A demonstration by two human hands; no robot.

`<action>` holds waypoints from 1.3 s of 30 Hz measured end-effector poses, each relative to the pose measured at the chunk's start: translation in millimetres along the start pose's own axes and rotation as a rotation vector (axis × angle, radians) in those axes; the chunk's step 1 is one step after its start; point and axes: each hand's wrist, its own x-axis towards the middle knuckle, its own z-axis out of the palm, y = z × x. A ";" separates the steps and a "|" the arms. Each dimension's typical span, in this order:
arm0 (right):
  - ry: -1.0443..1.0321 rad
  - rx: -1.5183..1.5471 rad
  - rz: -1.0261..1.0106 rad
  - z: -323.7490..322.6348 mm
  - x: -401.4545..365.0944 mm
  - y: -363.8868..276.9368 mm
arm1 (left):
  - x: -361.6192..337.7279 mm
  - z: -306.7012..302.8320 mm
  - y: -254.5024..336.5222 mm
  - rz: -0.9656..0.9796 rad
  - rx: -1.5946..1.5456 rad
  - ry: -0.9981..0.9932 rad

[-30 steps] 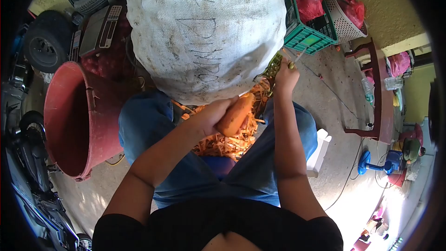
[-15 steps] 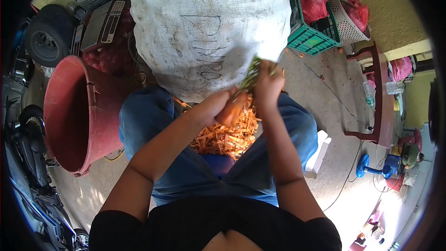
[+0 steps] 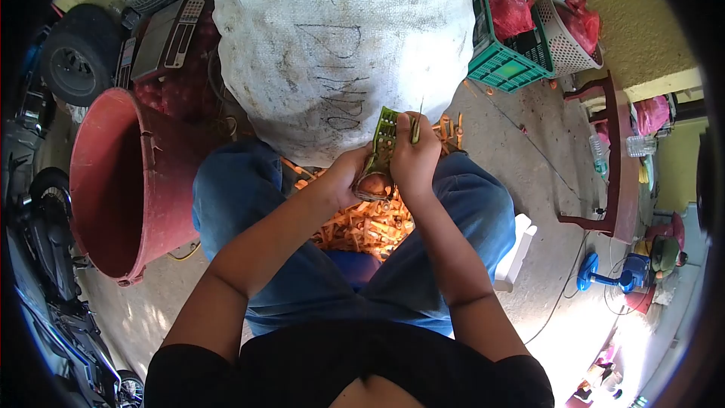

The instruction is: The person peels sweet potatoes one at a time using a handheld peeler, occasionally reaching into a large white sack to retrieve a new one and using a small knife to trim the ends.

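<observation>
A long green piece with rows of small pale-filled cells [image 3: 384, 143] sits between my hands above my lap. Its near end is rounded, brownish orange and looks cut. My left hand [image 3: 349, 175] is closed around its left side near that end. Against its right side lies my right hand [image 3: 417, 160], fingers closed on what looks like a small knife [image 3: 417, 130], with its thin blade pointing away from me. Orange strips [image 3: 366, 225] are heaped below, between my knees; my hands cover part of the heap.
A big white woven sack [image 3: 340, 53] stands in front of my knees. To the left is a red tub [image 3: 170, 181]; a green crate [image 3: 506, 68] and a white basket [image 3: 563, 45] are at the back right. A blue fan [image 3: 589, 270] stands further right.
Both hands were blurred by motion and now show sharply. My right hand has come down and slightly left along the green piece, whose row of cells is now turned up.
</observation>
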 end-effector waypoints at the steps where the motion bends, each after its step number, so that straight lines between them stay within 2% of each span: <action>1: -0.011 -0.023 0.052 0.5 2.1 6.4 | 3.0 -5.7 -0.1 0.001 0.000 0.002; 2: -0.019 -0.044 0.104 1.0 5.4 13.5 | 8.9 -15.5 0.1 -0.021 0.103 -0.052; 4: 0.142 -0.101 0.040 -6.8 25.6 33.6 | 6.5 -13.8 -1.9 -0.049 0.204 -0.111; 5: 0.233 -0.090 0.181 -13.4 44.6 62.4 | -6.3 -0.3 -2.9 -0.157 0.321 -0.134; 6: 0.373 -0.240 0.135 -24.1 57.7 71.4 | -16.3 12.2 -1.7 -0.264 0.438 -0.157; 7: 0.356 -0.208 0.228 -37.6 62.6 61.9 | -21.8 22.8 1.8 -0.268 0.444 -0.161; 9: 0.356 -0.126 0.272 -44.6 66.7 76.2 | -27.3 37.4 5.9 -0.184 0.475 0.095; 10: 0.305 -0.009 0.332 -41.7 59.6 55.0 | -15.5 18.1 8.0 -0.194 0.336 -0.068; 11: 0.251 0.111 0.391 -35.5 47.7 31.5 | -5.9 3.7 5.4 -0.189 0.332 -0.067; 12: 0.168 0.105 0.237 -27.7 37.2 36.6 | -1.5 -2.0 5.8 -0.162 0.239 -0.069; 13: 0.067 0.174 0.249 -19.6 23.3 18.1 | 3.0 -8.5 5.0 -0.136 0.150 -0.072; 14: 0.029 0.075 0.077 -10.9 11.6 15.9 | 12.7 -14.7 -1.2 -0.044 0.102 0.031; 15: 0.031 0.008 -0.034 -5.0 1.0 2.2 | 8.2 -9.9 -0.4 -0.047 0.105 0.033; 17: 0.021 -0.042 -0.002 -1.4 -4.8 -1.5 | -4.8 3.6 1.1 -0.002 0.103 0.052; 18: 0.019 -0.040 -0.003 -2.7 -2.5 0.8 | -1.8 -5.5 0.7 -0.023 0.257 0.025; 19: 0.073 -0.083 -0.013 -5.6 4.3 6.9 | -6.5 2.9 2.4 -0.019 0.257 0.028; 21: 0.256 -0.054 -0.020 -12.9 32.1 48.0 | -21.1 26.2 1.2 -0.235 0.517 0.108; 22: 0.389 -0.216 -0.028 -23.6 49.4 61.5 | -26.0 32.2 -1.1 -0.267 0.524 -0.014; 23: 0.419 -0.240 0.074 -35.9 59.8 70.2 | -24.2 31.4 -0.3 -0.269 0.533 -0.023; 24: 0.388 -0.217 0.196 -46.8 67.1 69.3 | -22.2 27.3 0.7 -0.260 0.464 -0.074; 25: 0.391 -0.217 0.194 -47.9 66.8 67.9 | -21.0 24.3 1.1 -0.248 0.391 -0.121; 26: 0.353 -0.108 0.187 -48.8 63.7 65.3 | -17.8 23.6 4.6 -0.160 0.350 0.023; 27: 0.314 0.003 0.179 -48.7 59.4 57.6 | -14.6 19.0 8.5 -0.156 0.348 0.024; 28: 0.244 0.214 0.373 -40.4 48.6 36.5 | -10.8 11.5 13.0 -0.115 0.262 0.029; 29: 0.179 0.186 0.247 -32.5 37.6 28.3 | -6.7 5.9 15.0 -0.079 0.177 0.026; 30: 0.157 0.202 0.203 -20.8 26.3 28.3 | -4.5 2.7 14.7 -0.070 0.085 0.038; 31: 0.047 0.136 0.218 -19.0 15.9 5.4 | -2.2 9.3 12.6 -0.074 0.087 0.030; 32: 0.093 0.128 -0.009 -7.8 8.3 7.1 | -2.4 18.2 10.9 -0.075 0.027 0.079; 33: 0.058 0.123 0.010 -4.0 3.3 -0.1 | -4.2 21.8 9.8 -0.072 -0.034 0.133; 35: 0.029 0.207 0.061 1.6 2.4 2.9 | -5.0 13.0 7.4 -0.054 0.039 0.101; 37: 0.057 0.124 0.029 -3.7 12.9 10.6 | -3.6 6.3 6.6 -0.057 0.149 -0.070; 38: 0.088 0.046 -0.003 -7.3 21.6 16.2 | -3.8 6.2 4.6 -0.059 0.153 -0.069; 39: 0.181 0.048 0.175 -11.7 35.0 25.1 | -8.8 15.2 2.6 -0.147 0.209 -0.019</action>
